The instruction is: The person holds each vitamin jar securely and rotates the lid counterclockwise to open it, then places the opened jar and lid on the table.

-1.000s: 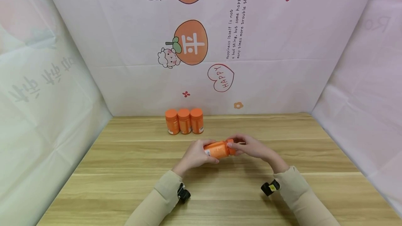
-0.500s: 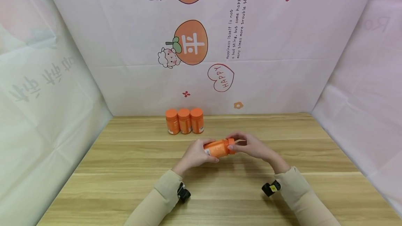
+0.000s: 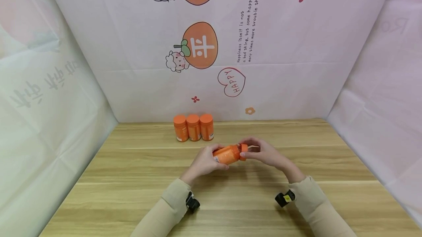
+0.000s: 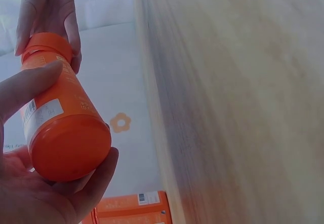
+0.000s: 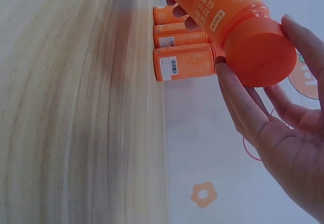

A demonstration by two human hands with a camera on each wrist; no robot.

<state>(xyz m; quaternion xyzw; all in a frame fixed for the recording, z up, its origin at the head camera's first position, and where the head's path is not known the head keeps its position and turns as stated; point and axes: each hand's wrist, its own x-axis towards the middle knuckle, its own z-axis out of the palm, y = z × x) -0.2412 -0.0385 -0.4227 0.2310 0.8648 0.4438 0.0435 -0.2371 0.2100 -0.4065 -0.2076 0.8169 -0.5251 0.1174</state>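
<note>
An orange bottle [image 3: 226, 155] is held on its side above the wooden table in the head view, its base toward the left. My left hand [image 3: 205, 160] grips its body, thumb and fingers on opposite sides; the left wrist view shows the round base and a white barcode label. At the other end, fingertips and thumb of my right hand [image 3: 263, 152] pinch the orange cap [image 5: 260, 51] by its rim. In the head view a narrow gap shows between cap and bottle shoulder, and the cap is slightly tilted against the neck.
Three matching orange bottles with caps stand upright side by side at the table's back: a left one [image 3: 181, 129], a middle one [image 3: 193, 128] and a right one [image 3: 206, 127]. Behind them rises a printed white cloth [image 3: 280, 83]; cloth also hangs at both sides of the wooden table [image 3: 132, 178].
The cap has turned in my right fingers and stands slightly farther from the bottle's shoulder. The bottle's neck end has risen a little; my left hand keeps its grip.
</note>
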